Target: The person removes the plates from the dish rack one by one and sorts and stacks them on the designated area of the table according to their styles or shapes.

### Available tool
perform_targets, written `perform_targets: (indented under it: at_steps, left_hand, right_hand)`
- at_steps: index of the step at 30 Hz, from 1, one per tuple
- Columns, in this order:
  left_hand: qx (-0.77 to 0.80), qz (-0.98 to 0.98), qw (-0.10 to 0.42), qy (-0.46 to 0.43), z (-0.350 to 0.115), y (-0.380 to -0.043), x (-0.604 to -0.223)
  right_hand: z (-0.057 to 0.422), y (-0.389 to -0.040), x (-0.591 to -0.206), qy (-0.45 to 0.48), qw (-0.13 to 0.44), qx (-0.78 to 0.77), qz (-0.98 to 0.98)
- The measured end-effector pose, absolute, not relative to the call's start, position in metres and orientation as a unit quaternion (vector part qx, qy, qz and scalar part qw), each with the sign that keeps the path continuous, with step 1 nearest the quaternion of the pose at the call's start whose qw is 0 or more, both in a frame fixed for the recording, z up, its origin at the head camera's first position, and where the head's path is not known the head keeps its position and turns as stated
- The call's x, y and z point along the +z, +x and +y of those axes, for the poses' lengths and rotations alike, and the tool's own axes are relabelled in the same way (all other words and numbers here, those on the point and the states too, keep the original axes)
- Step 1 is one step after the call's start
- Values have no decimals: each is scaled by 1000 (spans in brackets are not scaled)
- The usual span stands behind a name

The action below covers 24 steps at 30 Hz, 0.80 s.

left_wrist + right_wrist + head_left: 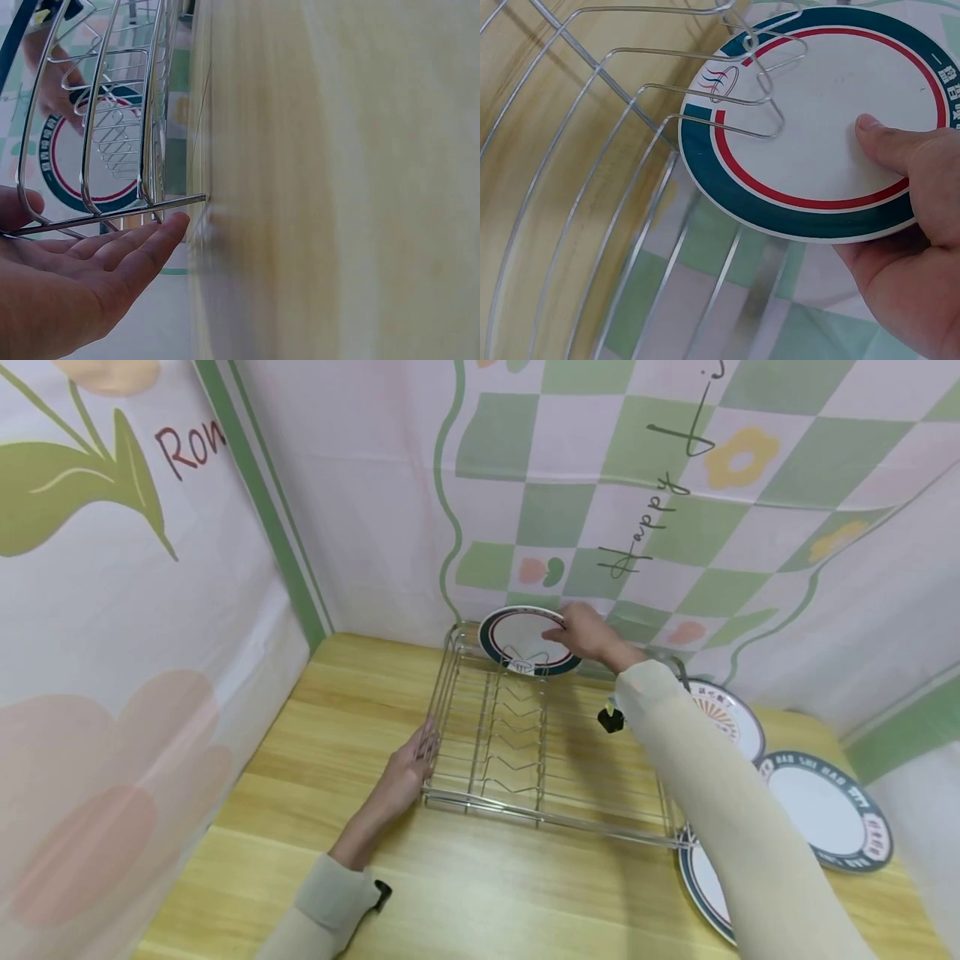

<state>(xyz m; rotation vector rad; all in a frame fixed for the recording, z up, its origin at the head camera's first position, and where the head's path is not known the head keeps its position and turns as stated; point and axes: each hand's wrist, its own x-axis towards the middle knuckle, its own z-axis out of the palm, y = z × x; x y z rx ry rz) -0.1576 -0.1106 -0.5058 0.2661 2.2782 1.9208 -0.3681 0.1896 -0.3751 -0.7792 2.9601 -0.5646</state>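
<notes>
My right hand (pixel 588 633) pinches a white plate (pixel 517 633) with a dark green rim and red inner ring, thumb on its face. The plate stands tilted at the back of a wire dish rack (pixel 487 802). In the right wrist view, the plate's lower edge (pixel 697 139) overlaps the rack's bent wire dividers (pixel 776 124). My left hand (pixel 405 768) holds the rack's left side. The left wrist view has its thumb over the top wire and its fingers (pixel 142 244) stretched along the outside.
To the right of the rack lie a plate with an orange sunburst (pixel 716 714), a green-rimmed plate (pixel 821 810) and a partly hidden plate (pixel 705 881) under my right sleeve. Patterned cloth (pixel 375 527) closes off the back and sides of the wooden table (pixel 487 885).
</notes>
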Motion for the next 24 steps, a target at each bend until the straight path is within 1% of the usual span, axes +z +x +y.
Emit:
perform_targets:
  at_steps: [5, 12, 15, 19, 24]
  left_hand:
    - [643, 757, 80, 87, -111, -157, -504]
    - [635, 764, 76, 86, -112, -158, -504]
    - [630, 768, 74, 85, -112, -158, -505]
    - [630, 768, 71, 89, -111, -158, -506]
    - [634, 765, 76, 92, -111, -158, -506]
  right_hand:
    - [196, -364, -363, -258, -8, -185, 948]
    - [211, -356, -343, -239, -17, -211, 948]
    - [218, -351, -334, -238, -38, -202, 949]
    - [229, -342, -321, -245, -63, -202, 946]
    - [245, -323, -305, -236, -83, -218, 943]
